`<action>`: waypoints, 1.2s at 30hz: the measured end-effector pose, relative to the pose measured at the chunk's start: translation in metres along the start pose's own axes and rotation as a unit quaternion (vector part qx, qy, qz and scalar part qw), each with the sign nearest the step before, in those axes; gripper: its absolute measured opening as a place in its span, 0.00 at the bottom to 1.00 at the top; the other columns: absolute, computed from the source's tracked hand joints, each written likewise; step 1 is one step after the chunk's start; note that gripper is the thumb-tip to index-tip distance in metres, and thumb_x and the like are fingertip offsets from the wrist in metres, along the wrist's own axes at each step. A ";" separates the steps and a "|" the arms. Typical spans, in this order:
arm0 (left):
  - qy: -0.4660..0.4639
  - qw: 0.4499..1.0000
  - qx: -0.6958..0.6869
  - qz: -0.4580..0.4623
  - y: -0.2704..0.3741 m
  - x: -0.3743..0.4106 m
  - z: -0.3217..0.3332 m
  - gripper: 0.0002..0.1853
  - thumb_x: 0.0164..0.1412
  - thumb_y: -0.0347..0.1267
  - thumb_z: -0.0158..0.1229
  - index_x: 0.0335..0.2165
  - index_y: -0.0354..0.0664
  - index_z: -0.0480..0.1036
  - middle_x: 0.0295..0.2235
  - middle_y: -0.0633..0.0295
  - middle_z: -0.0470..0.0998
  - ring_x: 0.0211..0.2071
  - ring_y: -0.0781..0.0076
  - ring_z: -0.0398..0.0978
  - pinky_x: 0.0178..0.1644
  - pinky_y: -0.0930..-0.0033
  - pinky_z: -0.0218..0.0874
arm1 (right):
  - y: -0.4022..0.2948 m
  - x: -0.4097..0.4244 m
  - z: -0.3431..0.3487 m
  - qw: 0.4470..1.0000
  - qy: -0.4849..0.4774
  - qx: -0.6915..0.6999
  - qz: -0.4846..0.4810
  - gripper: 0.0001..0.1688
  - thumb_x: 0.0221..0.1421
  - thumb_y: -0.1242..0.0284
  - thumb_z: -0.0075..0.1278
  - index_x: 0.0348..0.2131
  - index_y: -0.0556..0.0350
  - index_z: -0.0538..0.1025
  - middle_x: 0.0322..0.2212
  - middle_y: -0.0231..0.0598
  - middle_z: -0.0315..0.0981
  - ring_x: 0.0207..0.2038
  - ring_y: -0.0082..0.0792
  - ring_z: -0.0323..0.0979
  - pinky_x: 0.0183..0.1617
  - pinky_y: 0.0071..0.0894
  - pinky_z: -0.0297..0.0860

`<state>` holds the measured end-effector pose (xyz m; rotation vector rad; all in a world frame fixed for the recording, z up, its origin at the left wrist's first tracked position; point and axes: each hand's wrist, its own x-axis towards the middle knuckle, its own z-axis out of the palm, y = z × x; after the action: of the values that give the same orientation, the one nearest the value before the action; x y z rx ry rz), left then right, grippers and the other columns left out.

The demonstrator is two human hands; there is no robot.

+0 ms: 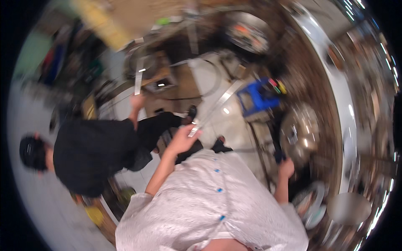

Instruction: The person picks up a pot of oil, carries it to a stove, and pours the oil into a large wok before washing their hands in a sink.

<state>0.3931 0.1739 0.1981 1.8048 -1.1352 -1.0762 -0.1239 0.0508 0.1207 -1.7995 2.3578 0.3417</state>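
Note:
My left hand (pixel 185 138) is closed around the metal handle of a long utensil (pixel 227 94), which slants up and away over the pale floor; its far end is blurred. At the right, my right hand (pixel 286 168) is closed on a dark object (pixel 279 155), perhaps a cloth or a handle. Just above that hand lies a large round shiny metal vessel or lid (pixel 300 135). I cannot tell whether the dark object is joined to it. The light buttoned shirt I wear fills the lower middle.
A co-worker (pixel 94 153) in black stands at my left, holding a long metal utensil (pixel 138 81) near a round pot (pixel 141 64). Ahead is a blue plastic stool (pixel 259 97) with bright items, and beyond it a large metal bowl (pixel 248 34). A long metal-edged counter (pixel 342 103) curves along the right.

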 end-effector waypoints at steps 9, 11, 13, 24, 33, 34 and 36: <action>0.023 0.984 -0.083 -0.158 -0.058 -0.051 -0.072 0.17 0.67 0.42 0.53 0.36 0.38 0.75 0.17 0.73 0.63 0.20 0.85 0.58 0.23 0.74 0.51 | -0.210 0.046 -0.111 0.941 -0.117 0.112 -0.296 0.21 0.50 0.58 0.61 0.33 0.59 0.81 0.27 0.45 0.81 0.29 0.38 0.79 0.33 0.36 0.74; 0.049 0.976 -0.068 -0.201 -0.068 -0.087 -0.081 0.19 0.67 0.45 0.53 0.35 0.37 0.75 0.18 0.69 0.67 0.21 0.81 0.61 0.26 0.71 0.55 | -0.255 0.052 -0.115 0.909 -0.223 0.098 -0.339 0.20 0.51 0.59 0.60 0.33 0.60 0.82 0.23 0.41 0.81 0.23 0.31 0.77 0.26 0.31 0.73; 0.075 0.969 -0.045 -0.233 -0.076 -0.135 -0.085 0.21 0.66 0.46 0.52 0.35 0.38 0.77 0.19 0.64 0.71 0.23 0.77 0.65 0.29 0.68 0.59 | -0.299 0.031 -0.122 0.875 -0.329 0.052 -0.351 0.18 0.52 0.60 0.60 0.32 0.59 0.82 0.21 0.37 0.80 0.19 0.25 0.74 0.21 0.27 0.70; 0.246 0.808 -0.080 -0.529 0.039 -0.384 -0.027 0.23 0.61 0.51 0.56 0.39 0.41 0.79 0.20 0.59 0.76 0.21 0.66 0.72 0.28 0.62 0.65 | -0.405 0.026 0.027 0.640 -0.450 -0.357 -0.510 0.24 0.48 0.52 0.59 0.27 0.58 0.81 0.22 0.39 0.79 0.24 0.28 0.74 0.31 0.30 0.69; 0.479 0.546 -0.290 -0.623 -0.086 -0.450 0.126 0.29 0.61 0.53 0.54 0.28 0.34 0.76 0.13 0.54 0.73 0.15 0.62 0.72 0.22 0.60 0.65 | -0.509 -0.157 0.013 0.389 -0.398 -0.291 -0.778 0.24 0.50 0.53 0.60 0.27 0.58 0.78 0.23 0.43 0.74 0.27 0.33 0.69 0.34 0.34 0.66; 0.494 0.542 -0.232 -0.639 -0.126 -0.442 0.155 0.29 0.61 0.53 0.54 0.29 0.33 0.77 0.14 0.51 0.74 0.17 0.58 0.75 0.27 0.57 0.68 | -0.509 -0.188 0.010 0.334 -0.407 -0.252 -0.812 0.22 0.51 0.55 0.60 0.26 0.57 0.76 0.19 0.35 0.70 0.24 0.26 0.64 0.29 0.30 0.64; 0.570 0.470 -0.019 -0.674 -0.205 -0.412 0.233 0.28 0.62 0.49 0.52 0.34 0.28 0.77 0.26 0.40 0.79 0.31 0.45 0.80 0.42 0.50 0.70 | -0.497 -0.259 -0.025 0.318 -0.418 -0.254 -0.812 0.22 0.50 0.56 0.61 0.26 0.56 0.72 0.18 0.34 0.66 0.23 0.27 0.61 0.28 0.31 0.62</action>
<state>0.1384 0.5918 0.0369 2.4634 1.3828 -0.1515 0.4243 0.1596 0.1694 -2.1371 -0.7959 1.1283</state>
